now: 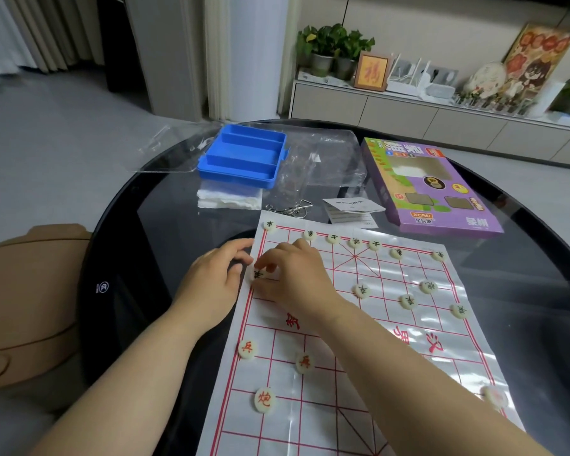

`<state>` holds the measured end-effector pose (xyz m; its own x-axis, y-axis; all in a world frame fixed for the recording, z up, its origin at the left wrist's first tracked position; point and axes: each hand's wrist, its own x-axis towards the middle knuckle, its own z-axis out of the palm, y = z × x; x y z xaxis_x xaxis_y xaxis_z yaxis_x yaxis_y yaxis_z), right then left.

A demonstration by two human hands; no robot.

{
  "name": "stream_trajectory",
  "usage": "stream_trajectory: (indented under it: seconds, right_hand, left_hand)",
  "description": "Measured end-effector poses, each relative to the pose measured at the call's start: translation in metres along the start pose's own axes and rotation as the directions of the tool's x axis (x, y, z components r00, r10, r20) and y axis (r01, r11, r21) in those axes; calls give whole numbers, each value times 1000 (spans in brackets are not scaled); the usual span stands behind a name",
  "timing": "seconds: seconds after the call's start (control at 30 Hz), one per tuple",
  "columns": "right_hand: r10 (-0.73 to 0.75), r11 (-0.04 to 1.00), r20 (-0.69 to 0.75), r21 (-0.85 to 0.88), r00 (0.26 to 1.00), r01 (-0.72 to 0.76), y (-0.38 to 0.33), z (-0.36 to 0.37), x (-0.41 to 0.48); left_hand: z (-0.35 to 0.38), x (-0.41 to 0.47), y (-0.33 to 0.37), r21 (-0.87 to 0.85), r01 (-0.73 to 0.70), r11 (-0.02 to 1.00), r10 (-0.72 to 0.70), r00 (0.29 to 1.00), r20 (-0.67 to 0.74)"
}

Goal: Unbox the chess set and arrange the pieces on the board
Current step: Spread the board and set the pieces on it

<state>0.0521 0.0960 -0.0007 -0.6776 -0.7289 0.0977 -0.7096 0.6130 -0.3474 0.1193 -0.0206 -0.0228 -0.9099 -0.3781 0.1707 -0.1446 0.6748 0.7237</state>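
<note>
On the dark glass desk (165, 205) the chess board (408, 268) lies near you, and your right hand (297, 278) pinches a black-lettered piece (258, 275) at its left edge in its fingers (270, 258), while your left hand (211, 281) rests beside it, fingers together.

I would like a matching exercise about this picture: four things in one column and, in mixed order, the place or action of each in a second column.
Column 1
1. blue tray
2. purple box
3. left hand
4. right hand

Column 2
A. pinches a piece at the left side of the board
B. lies beyond the board's far right corner
C. touches the board's left edge from outside
D. stands beyond the board's far left corner, just behind white padding

Pairs: 1-D, 2-B, 3-C, 4-A
</note>
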Motion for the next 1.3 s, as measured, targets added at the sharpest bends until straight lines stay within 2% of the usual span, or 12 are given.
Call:
stream_trajectory:
  seconds: [0.13, 0.33, 0.5, 0.6, 0.7, 0.87, 1.13, 1.3]
  right_hand:
    - [0, 1000, 25, -30, 1000, 0, 2, 1, 2]
    - [90, 994, -40, 65, 995, -87, 35, -37, -12]
    - [193, 980, 7, 39, 981, -193, 66, -57, -29]
    - [173, 985, 99, 5, 980, -174, 66, -53, -32]
    - [154, 988, 132, 2, 979, -156, 59, -47, -29]
    - [133, 991, 144, -19, 981, -132, 50, -38, -21]
    - [228, 967, 84, -135, 970, -216, 42, -26, -9]
    - [166, 979, 98, -133, 981, -152, 38, -28, -2]
  left_hand:
    - [-1, 0, -1, 0, 4, 1000, -4, 1000, -2]
    - [-3, -2, 3, 36, 26, 999, -28, 998, 49]
    - [-1, -4, 5, 152, -88, 984, 69, 990, 125]
    - [1, -3, 5, 181, -103, 978, 76, 985, 152]
    - [1, -4, 4, 187, -105, 977, 76, 985, 156]
    - [2, -3, 3, 197, -100, 975, 70, 985, 156]
    - [3, -1, 1, 190, -99, 977, 70, 986, 153]
    - [3, -1, 1, 180, -112, 977, 85, 985, 148]
